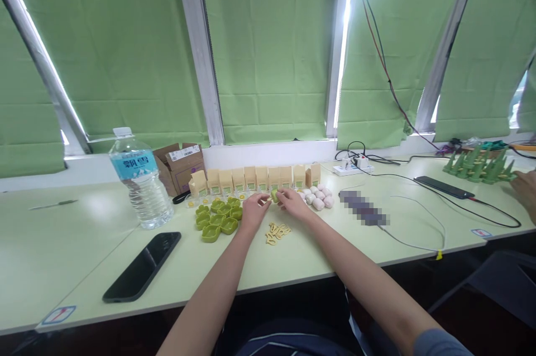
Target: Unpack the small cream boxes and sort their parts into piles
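Note:
My left hand (254,208) and my right hand (292,202) meet over the table, both pinched on a small green piece (274,195) held between the fingertips. Just below them lies a small heap of yellow clips (277,232). Left of my left hand sits a cluster of several green cup-shaped parts (218,219). Behind the hands stands a row of several small tan boxes (255,178). A pile of white rounded pieces (318,197) lies right of my right hand.
A water bottle (140,180) and a black phone (143,265) sit at the left, with an open cardboard box (180,167) behind. A power strip (352,166), cables, another phone (444,187) and green spiky parts (479,167) lie right. Another person's hand (525,188) shows at the far right.

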`<state>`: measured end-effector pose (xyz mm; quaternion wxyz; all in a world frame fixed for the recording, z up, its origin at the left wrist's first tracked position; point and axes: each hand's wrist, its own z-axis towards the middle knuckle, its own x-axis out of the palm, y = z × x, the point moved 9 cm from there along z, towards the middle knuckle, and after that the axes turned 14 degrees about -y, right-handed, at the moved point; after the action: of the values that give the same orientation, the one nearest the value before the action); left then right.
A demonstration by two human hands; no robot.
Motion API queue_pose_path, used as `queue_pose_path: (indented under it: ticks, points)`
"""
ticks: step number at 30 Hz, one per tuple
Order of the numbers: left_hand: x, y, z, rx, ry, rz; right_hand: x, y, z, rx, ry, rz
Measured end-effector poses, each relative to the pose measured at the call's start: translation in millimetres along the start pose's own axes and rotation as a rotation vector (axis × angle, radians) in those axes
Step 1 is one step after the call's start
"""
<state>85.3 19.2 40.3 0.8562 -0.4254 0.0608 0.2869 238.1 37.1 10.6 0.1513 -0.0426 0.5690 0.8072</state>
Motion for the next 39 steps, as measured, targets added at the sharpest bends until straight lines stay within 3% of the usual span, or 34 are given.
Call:
queue_pose_path:
  ticks: [22,39]
  points:
    - [0.9,5.3,-1.1,0.023,0.026,0.017,0.2,23.7,-11.6,-0.205,0.026,-0.246]
    - [2.6,9.8,-0.9,0.018,0.041,0.036,5.4,25.8,-12.5,-0.299,0.036,-0.335]
